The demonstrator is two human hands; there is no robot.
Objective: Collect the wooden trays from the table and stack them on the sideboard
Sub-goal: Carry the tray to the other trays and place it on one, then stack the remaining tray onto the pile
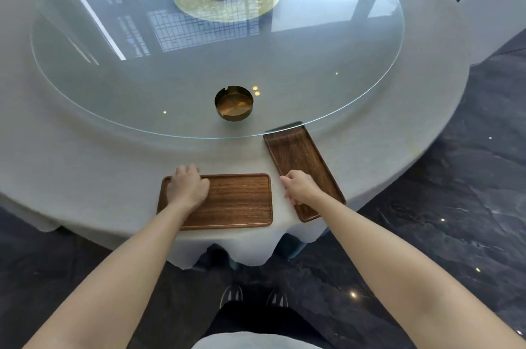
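Two wooden trays down on the grey tablecloth [85, 178], both on the near side of the brass ashtray [234, 103]. Wide tray [239, 200] straight toward the camera from the ashtray, lying flat, long side running left to right along the table edge. Narrow tray [299, 160] to the ashtray's near right, angled, far end tucked just under the rim of the glass turntable [355, 64] that carries the ashtray. Left hand [186, 188] resting on the left end of the wide tray, fingers curled over its far rim, looks like a loose grip but hard to say if actually closed on it. Right hand [300, 188] at the near-left edge of the narrow tray, fingers bent down onto it. Neither tray lifted yet.
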